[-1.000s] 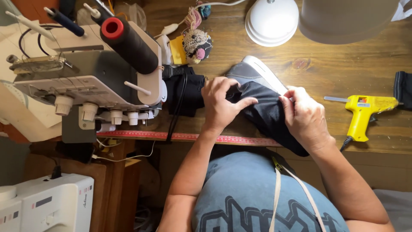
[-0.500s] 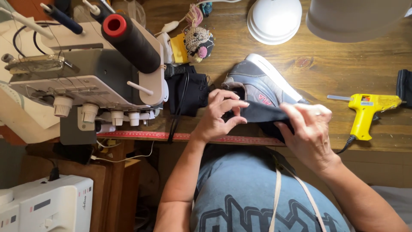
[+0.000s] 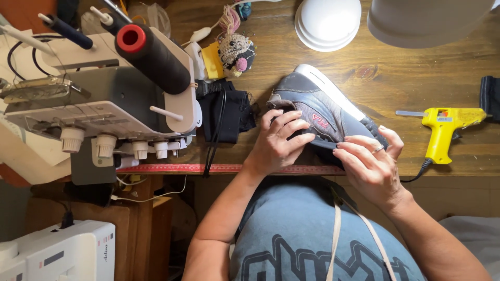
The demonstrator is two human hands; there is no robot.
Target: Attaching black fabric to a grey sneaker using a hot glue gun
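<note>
- A grey sneaker [image 3: 317,112] with a white sole lies on its side on the wooden worktop [image 3: 416,78], centre of the frame, just above the red measuring strip [image 3: 208,168] along the near edge.
- Its long axis runs diagonally, from upper left to lower right; the rounded end points toward the upper left. Whether that is toe or heel I cannot tell, since the other end is under the hands.
- The left hand [image 3: 278,143] lies across the upper, fingers curled over and pressing down, thumb tucked beneath: a loose clamp, not a fist.
- The right hand [image 3: 372,161] pinches a narrow dark strip [image 3: 325,145] against the shoe's lower edge, fingertips close together and the other fingers bent.
- Handling, as I judge it: light enough for one hand, the upper soft and yielding, the sole stiff. Grip it at the sole or round the midfoot for firm control; the padded upper would give under pressure.
- The strip looks limp and thin, so it needs a fingertip pinch.
- A yellow glue gun [image 3: 445,127] sits right of centre; a sewing machine [image 3: 99,99] fills the upper left.
</note>
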